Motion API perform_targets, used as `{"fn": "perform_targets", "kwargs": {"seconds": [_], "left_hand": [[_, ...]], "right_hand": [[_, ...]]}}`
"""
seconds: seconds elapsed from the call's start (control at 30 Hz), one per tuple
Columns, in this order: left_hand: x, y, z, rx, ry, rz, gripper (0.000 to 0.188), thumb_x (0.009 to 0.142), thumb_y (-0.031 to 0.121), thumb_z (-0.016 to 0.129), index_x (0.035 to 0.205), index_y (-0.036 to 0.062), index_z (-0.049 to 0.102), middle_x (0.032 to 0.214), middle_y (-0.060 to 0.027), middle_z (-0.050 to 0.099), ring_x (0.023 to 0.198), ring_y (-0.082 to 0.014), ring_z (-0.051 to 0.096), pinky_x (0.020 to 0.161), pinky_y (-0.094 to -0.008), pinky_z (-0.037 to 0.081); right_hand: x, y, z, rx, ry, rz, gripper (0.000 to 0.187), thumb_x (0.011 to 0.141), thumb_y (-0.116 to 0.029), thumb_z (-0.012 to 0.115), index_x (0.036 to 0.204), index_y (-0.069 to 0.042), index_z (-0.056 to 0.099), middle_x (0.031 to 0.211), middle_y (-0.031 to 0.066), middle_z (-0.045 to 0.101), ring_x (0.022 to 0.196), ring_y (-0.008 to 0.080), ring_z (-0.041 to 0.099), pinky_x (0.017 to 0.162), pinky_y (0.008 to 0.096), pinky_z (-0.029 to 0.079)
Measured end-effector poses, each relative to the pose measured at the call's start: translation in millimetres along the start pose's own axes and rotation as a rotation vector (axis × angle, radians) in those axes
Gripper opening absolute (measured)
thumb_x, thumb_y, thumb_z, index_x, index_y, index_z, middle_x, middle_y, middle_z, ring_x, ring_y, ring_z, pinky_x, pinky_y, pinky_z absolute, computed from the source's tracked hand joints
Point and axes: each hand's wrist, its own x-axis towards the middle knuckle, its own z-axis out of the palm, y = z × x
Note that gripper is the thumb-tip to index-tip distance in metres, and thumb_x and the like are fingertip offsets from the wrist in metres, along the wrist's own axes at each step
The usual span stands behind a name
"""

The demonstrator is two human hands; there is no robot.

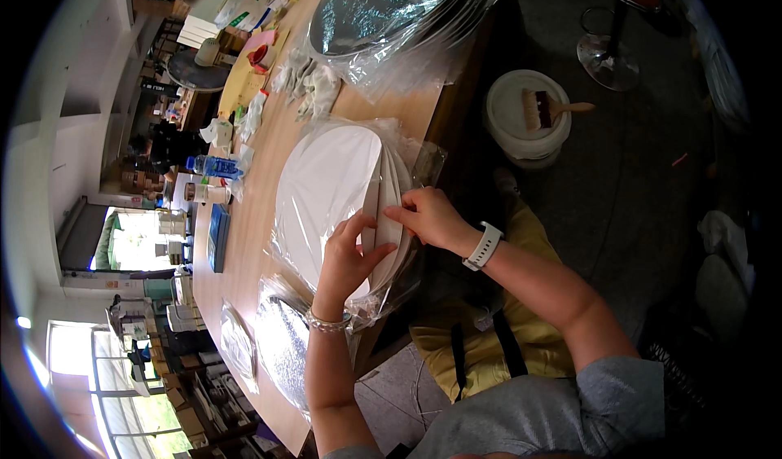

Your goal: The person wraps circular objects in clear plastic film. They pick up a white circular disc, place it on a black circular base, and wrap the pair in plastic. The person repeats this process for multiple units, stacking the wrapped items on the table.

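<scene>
A stack of white round boards (330, 166) lies on the table in a loose clear plastic bag (289, 235). The boards are fanned a little at their right edge. My left hand (346, 255) rests over the near part of the stack, its thumb and forefinger spread apart near the top board's edge. Just to the right of it, my right hand (430, 217) pinches the rim of one of the lower boards between thumb and fingers. The bag's film lies around both hands, and some fingertips are hidden.
Dark round sheets in plastic (383, 15) lie at the table's far end, beside white gloves (318, 88). Silver round pieces (285, 349) sit nearer. A water bottle (216, 166) and blue box (217, 237) line the left edge. A brush (550, 109) rests on a white bucket (521, 145).
</scene>
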Motion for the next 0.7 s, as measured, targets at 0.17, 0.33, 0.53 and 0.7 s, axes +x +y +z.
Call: {"fn": "perform_targets", "kwargs": {"seconds": [0.17, 0.33, 0.53, 0.7], "left_hand": [[-2, -7, 2, -0.024, -0.017, 0.030, 0.048, 0.062, 0.009, 0.083, 0.100, 0.0043, 0.054, 0.094, -0.0049, 0.059, 0.084, -0.0148, 0.060, 0.065, -0.0288, 0.054], [-1, -12, -1, -0.055, -0.028, -0.001, 0.049, 0.062, 0.012, 0.084, 0.100, 0.0048, 0.053, 0.094, -0.0046, 0.058, 0.084, -0.0145, 0.059, 0.063, -0.0277, 0.052], [1, 0, -1, 0.030, 0.041, 0.087, 0.045, 0.066, 0.019, 0.082, 0.097, 0.0053, 0.053, 0.092, -0.0075, 0.059, 0.080, -0.0234, 0.059, 0.068, -0.0333, 0.048], [6, 3, 1, 0.007, 0.091, -0.025, 0.027, 0.079, 0.022, 0.069, 0.094, 0.0060, 0.053, 0.093, -0.0109, 0.061, 0.076, -0.0332, 0.062, 0.064, -0.0405, 0.050]], "right_hand": [[1, -1, 3, -0.035, 0.015, -0.037, 0.036, 0.085, -0.028, 0.062, 0.064, 0.001, 0.059, 0.052, 0.0081, 0.058, 0.040, 0.0147, 0.054, 0.041, 0.0290, 0.043], [2, 5, 1, 0.010, 0.007, -0.024, 0.037, 0.085, -0.029, 0.063, 0.064, 0.001, 0.059, 0.053, 0.0078, 0.058, 0.040, 0.0149, 0.054, 0.042, 0.0290, 0.044], [1, 1, 2, -0.010, 0.027, -0.047, 0.038, 0.086, -0.027, 0.063, 0.061, 0.000, 0.056, 0.049, 0.0039, 0.054, 0.037, 0.0101, 0.049, 0.037, 0.0260, 0.038], [0, 2, 3, 0.014, 0.048, -0.056, 0.037, 0.086, -0.026, 0.063, 0.061, 0.000, 0.056, 0.048, 0.0046, 0.054, 0.038, 0.0107, 0.051, 0.038, 0.0261, 0.039]]}}
